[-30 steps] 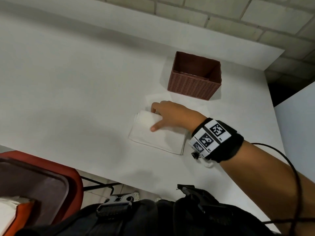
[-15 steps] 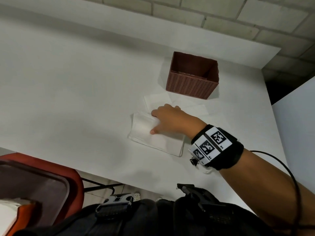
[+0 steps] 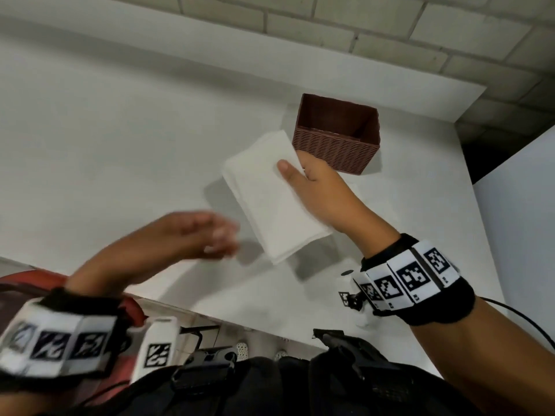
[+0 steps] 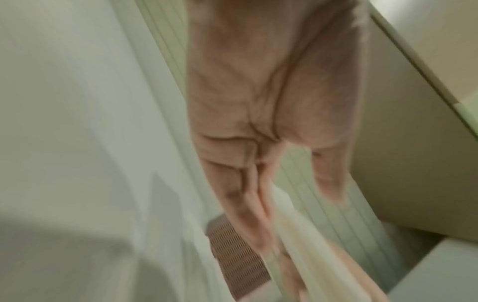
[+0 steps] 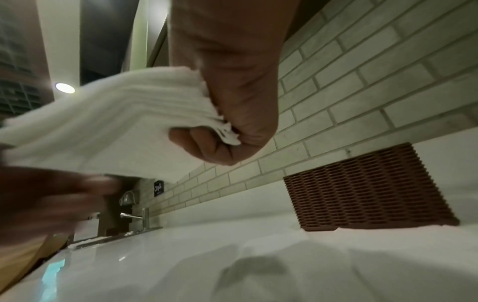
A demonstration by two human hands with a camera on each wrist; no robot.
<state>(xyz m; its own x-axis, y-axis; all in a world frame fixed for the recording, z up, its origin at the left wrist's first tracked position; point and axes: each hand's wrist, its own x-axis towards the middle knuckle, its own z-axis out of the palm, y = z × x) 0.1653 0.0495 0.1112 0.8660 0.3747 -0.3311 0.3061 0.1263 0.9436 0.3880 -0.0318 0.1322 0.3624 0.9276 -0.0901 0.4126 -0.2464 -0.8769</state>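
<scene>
A stack of folded white napkins (image 3: 270, 199) is held in the air above the white table (image 3: 105, 145). My right hand (image 3: 300, 172) pinches its far right corner, thumb on top and fingers curled beneath, as the right wrist view (image 5: 222, 130) shows on the stack (image 5: 103, 122). My left hand (image 3: 222, 235) is blurred, with its fingers stretched out at the stack's near left edge; the left wrist view shows those fingers (image 4: 258, 214) beside the napkins (image 4: 305, 235). Whether they touch is unclear. A brown woven basket (image 3: 333, 151) stands open just behind the right hand.
A brick wall (image 3: 390, 40) runs behind the table. A white panel (image 3: 516, 205) stands at the right edge. A red chair (image 3: 132, 307) sits below the table's near edge on the left. A tap (image 5: 134, 216) shows far along the counter.
My right hand has lifted the napkin stack off the table and turned it up toward the basket. My left hand has come into view from the lower left, close to the stack.
</scene>
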